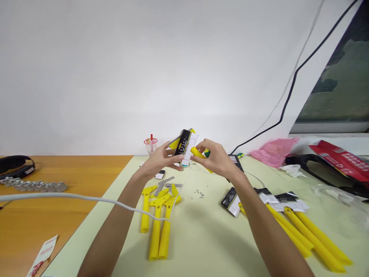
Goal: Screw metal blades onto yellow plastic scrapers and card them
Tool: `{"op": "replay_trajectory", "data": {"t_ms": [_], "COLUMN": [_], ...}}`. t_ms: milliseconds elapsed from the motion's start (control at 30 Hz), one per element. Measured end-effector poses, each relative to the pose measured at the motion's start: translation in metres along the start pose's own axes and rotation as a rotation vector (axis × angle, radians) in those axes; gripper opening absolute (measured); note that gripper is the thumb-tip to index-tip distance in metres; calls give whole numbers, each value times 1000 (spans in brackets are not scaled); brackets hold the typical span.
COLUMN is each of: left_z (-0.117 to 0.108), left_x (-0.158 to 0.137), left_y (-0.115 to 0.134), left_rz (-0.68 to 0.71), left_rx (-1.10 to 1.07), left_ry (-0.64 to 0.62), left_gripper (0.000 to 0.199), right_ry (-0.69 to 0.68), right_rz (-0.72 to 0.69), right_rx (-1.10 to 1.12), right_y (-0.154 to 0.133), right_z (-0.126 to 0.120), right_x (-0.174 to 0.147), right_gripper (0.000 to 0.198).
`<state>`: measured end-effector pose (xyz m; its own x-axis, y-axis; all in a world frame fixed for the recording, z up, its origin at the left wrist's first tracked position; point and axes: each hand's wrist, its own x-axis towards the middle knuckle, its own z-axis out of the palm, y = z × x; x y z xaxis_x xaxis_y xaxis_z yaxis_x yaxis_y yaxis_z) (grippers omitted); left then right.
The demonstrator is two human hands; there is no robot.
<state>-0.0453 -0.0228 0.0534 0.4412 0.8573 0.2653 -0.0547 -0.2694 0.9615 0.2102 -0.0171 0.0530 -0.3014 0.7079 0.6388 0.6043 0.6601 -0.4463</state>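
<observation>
Raised above the table, my left hand (158, 161) is closed on a black-and-white printed card (186, 143) and a yellow scraper. The scraper's yellow head and grey metal blade (178, 141) show behind the card. My right hand (215, 156) closes its fingers around a yellow tubular handle (197, 152) at the card's right edge; whether this belongs to the same scraper I cannot tell. A green rounded piece (206, 152) shows between the right fingers. Several yellow scraper handles (157, 227) lie below my left hand, with loose metal blades (163, 184) among them.
Small metal screws (198, 193) lie mid-table. Carded yellow scrapers (317, 238) are at right, partly behind my right forearm. A white cable (115, 202) crosses the front. A lidded cup (150, 146), pink bag (273, 152), red package (340, 163) and headphones (17, 167) surround the work area.
</observation>
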Motion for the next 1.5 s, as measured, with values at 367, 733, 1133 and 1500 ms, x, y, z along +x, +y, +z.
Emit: {"op": "replay_trajectory", "data": {"t_ms": [367,733,1133,1500], "left_z": [0,10,4,41], "left_x": [4,15,10,32], "left_y": [5,-17,-4,-76], "left_rz": [162,85,-121,-206], "left_rx": [25,-257,-425,-76], "left_ry": [378,275,80,-58], "left_gripper": [55,58,76,75], "right_ry": [-336,-255,-138,-546], "right_rz": [76,-6,-20,233], "right_rx": [-6,103,-51,-426], "right_y": [-4,-18,-3,4], "right_z": [-2,-2,-6,-44], "right_x": [-4,-6,-2,-76], "right_gripper": [37,33,12,42]}}
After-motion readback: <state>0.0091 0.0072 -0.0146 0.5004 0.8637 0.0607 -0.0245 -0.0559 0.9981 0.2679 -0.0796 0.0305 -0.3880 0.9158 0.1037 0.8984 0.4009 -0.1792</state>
